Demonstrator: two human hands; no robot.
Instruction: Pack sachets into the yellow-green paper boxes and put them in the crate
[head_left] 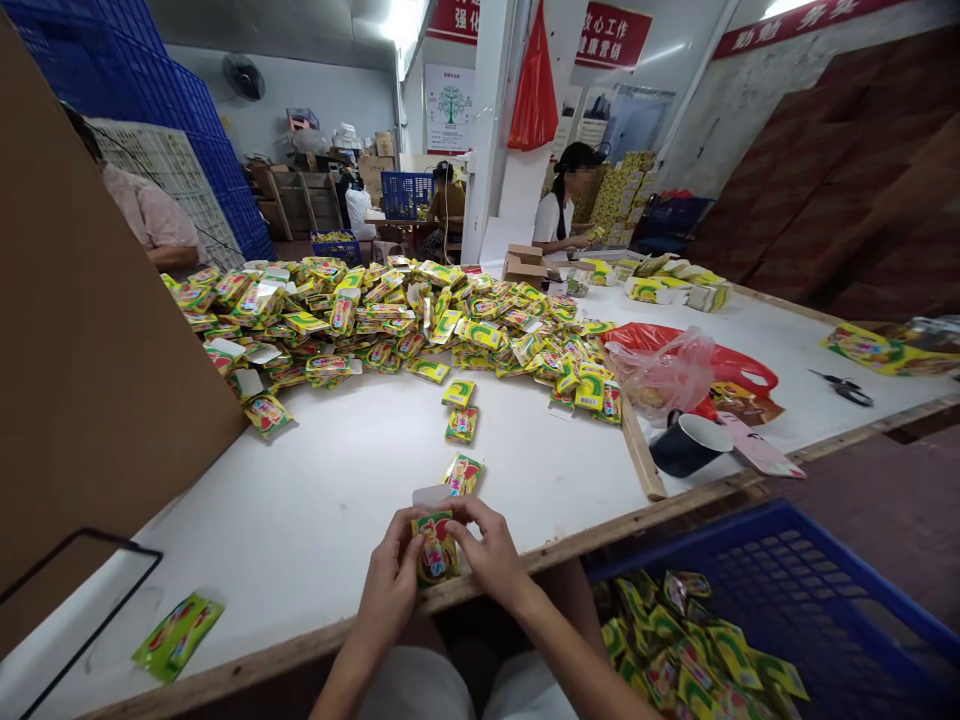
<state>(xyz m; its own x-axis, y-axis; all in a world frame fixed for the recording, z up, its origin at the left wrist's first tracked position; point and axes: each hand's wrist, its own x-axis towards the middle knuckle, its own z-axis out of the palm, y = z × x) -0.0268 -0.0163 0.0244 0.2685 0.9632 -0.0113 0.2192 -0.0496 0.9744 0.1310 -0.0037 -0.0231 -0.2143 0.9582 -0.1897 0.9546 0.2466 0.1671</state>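
Note:
Between my two hands, at the table's front edge, is a small yellow-green candy box [435, 548] with colourful lettering and a pale flap standing up at its far end. My left hand [396, 560] grips its left side, thumb on the front face. On the right side my right hand [486, 545] pinches it the same way, thumb near the top. Just beyond my fingers lies another candy box [463, 472], with two more in a line behind it. A large heap of the same boxes [390, 320] spreads across the table behind them, some with flaps up.
A cardboard carton [97, 300] stands at left, near a green packet [178, 636]. To the right are a wooden strip [639, 450], a dark mug [686, 446], plastic bags [660, 365] and scissors [844, 387]. A blue crate [817, 560] of packets sits below. Several people sit beyond.

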